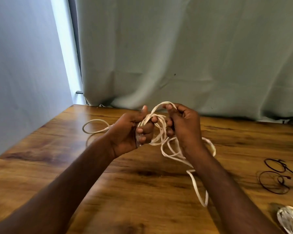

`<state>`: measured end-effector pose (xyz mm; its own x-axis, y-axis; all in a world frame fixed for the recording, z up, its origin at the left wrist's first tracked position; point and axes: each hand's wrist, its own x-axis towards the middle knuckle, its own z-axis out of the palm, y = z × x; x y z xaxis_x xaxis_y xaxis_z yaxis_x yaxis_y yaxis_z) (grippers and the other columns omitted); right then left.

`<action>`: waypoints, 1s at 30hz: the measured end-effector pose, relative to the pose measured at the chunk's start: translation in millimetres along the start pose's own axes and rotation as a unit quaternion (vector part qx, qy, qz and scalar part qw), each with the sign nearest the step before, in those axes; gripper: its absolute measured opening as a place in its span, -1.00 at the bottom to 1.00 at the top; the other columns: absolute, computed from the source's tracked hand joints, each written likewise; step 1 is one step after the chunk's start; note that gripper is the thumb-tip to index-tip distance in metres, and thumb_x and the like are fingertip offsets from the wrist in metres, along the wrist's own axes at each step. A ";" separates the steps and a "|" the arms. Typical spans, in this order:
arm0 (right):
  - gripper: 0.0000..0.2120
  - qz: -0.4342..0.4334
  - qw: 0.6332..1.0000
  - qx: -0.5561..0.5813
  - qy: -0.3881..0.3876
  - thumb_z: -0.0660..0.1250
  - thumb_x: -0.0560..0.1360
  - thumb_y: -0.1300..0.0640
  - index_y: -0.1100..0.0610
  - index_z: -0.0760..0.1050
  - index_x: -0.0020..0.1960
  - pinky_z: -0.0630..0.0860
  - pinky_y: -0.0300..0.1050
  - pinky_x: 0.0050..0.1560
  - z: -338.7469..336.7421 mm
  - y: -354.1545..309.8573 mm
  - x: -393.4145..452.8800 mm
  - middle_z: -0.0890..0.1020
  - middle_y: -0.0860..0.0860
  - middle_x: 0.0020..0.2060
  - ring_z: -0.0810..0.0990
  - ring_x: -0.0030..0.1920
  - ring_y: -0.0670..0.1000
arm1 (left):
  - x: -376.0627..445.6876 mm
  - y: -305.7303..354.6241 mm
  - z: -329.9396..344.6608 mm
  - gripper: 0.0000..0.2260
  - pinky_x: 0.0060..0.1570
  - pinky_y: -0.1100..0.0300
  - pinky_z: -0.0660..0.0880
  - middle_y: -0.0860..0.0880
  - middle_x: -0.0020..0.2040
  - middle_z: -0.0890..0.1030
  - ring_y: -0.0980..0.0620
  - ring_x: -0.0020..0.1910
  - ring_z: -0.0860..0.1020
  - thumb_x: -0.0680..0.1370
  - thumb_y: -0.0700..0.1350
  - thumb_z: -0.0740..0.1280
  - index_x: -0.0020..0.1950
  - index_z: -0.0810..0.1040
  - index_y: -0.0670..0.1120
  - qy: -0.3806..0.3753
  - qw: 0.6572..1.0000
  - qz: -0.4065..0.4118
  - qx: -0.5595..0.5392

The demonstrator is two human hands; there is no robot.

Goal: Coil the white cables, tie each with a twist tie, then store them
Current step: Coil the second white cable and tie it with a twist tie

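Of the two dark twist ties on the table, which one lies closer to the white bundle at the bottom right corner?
The larger, nearer twist tie: it lies just below the smaller tie, so it is closer to the white bundle.

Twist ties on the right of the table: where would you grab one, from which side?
Judging by pose, take the nearer twist tie by its twisted tail end, fingers coming from above. The loop lies flat on the table; the tail is the thickest part and sits clear of the far twist tie.
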<state>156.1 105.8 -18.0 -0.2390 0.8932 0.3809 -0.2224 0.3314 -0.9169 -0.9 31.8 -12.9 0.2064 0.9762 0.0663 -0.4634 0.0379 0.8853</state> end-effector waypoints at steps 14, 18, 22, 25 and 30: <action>-0.59 -0.152 0.793 -0.577 -0.121 0.22 0.65 -0.25 0.02 0.62 -0.13 0.42 -0.02 -0.22 -4.6 -3.8 -7.2 0.57 -0.10 -0.28 0.57 -0.18 0.05 | 2.3 23.3 -26.5 -0.72 -0.46 0.33 0.45 -0.05 -0.17 0.70 0.12 -0.41 0.61 0.78 -0.11 0.06 0.02 0.50 -0.16 0.056 0.933 0.218 -0.282; -0.72 -0.146 0.756 -0.611 -0.183 0.27 0.64 -0.20 -0.07 0.66 0.12 0.36 -0.04 -0.13 16.4 -9.7 -25.7 0.66 0.00 -0.04 0.62 0.00 0.11 | -0.4 26.9 -32.3 -0.69 -0.37 0.26 0.60 -0.12 -0.09 0.75 0.01 -0.24 0.74 0.78 -0.11 0.09 -0.02 0.53 -0.18 0.108 0.906 0.248 -0.326; -0.76 -0.181 0.749 -0.589 -0.245 0.34 0.61 -0.17 -0.04 0.65 0.07 0.51 -0.03 -0.15 33.8 -8.1 -38.3 0.69 0.01 -0.05 0.64 -0.05 0.05 | 3.9 19.3 -22.1 -0.67 -0.29 0.21 0.65 -0.15 -0.08 0.76 -0.06 -0.15 0.77 0.78 -0.08 0.06 -0.05 0.50 -0.17 0.147 0.920 0.250 -0.264; -0.71 -0.218 0.741 -0.579 -0.260 0.35 0.59 -0.20 0.02 0.63 0.03 0.49 -0.05 -0.17 36.0 -12.9 -41.3 0.68 0.03 -0.07 0.63 -0.08 0.07 | 8.2 12.0 -14.0 -0.63 -0.24 0.18 0.64 -0.20 -0.07 0.76 -0.13 -0.10 0.76 0.80 -0.02 0.00 -0.01 0.47 -0.18 0.190 0.949 0.251 -0.001; -0.72 -0.258 0.774 -0.513 -0.266 0.42 0.54 -0.18 0.01 0.69 -0.16 0.41 -0.14 -0.26 26.0 -23.6 -32.5 0.68 -0.05 -0.23 0.58 -0.24 -0.08 | 9.8 -4.1 -20.0 -0.65 -0.32 0.06 0.41 -0.05 -0.32 0.55 -0.02 -0.35 0.51 0.73 0.05 0.17 -0.08 0.51 -0.17 0.188 0.838 0.231 0.458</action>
<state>144.6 61.1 -5.7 -0.7856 0.4001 0.4720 0.3849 0.9132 -0.1336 -14.2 45.5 -25.1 -0.1778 0.8470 0.5010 0.4712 -0.3737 0.7989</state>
